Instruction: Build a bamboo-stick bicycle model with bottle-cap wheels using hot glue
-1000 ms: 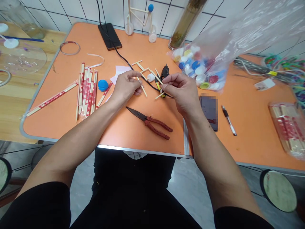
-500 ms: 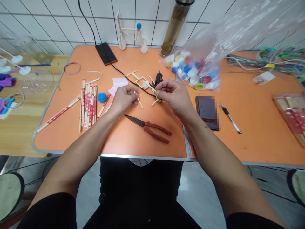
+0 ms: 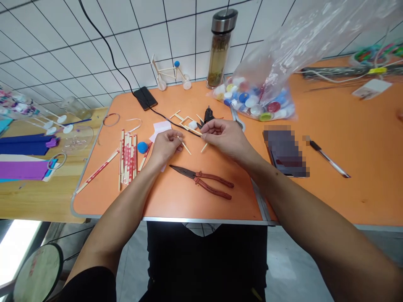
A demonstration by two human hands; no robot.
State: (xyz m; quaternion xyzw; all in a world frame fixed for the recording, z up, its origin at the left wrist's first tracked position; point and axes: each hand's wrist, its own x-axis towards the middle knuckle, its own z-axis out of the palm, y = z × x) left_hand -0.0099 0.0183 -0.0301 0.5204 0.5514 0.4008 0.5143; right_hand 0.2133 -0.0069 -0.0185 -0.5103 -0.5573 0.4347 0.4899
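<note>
My left hand (image 3: 166,147) is closed, thumb and fingers pinching a short wooden stick (image 3: 186,147) that points down and right. Opposite it, my right hand (image 3: 223,135) pinches another short stick (image 3: 204,147), whose lower end shows below the fingertips. The two sticks are apart. Just beyond the hands lies a small stick frame (image 3: 181,119) with a white bottle cap (image 3: 192,125) beside it. A black glue gun (image 3: 208,114) rests behind my right hand, partly hidden. Pliers with red handles (image 3: 203,180) lie nearer to me.
Paper-wrapped chopsticks (image 3: 128,157) and a blue cap (image 3: 142,147) lie left. A stick model (image 3: 168,75) and a tea bottle (image 3: 219,50) stand by the wall. A bag of caps (image 3: 255,98), a phone (image 3: 285,152) and a pen (image 3: 329,158) are right. A black cable (image 3: 110,52) crosses the table.
The camera view has tilted up and shifted, showing more wall and the whole tea bottle. Both hands keep nearly the same place over the table, still pinching their sticks.
</note>
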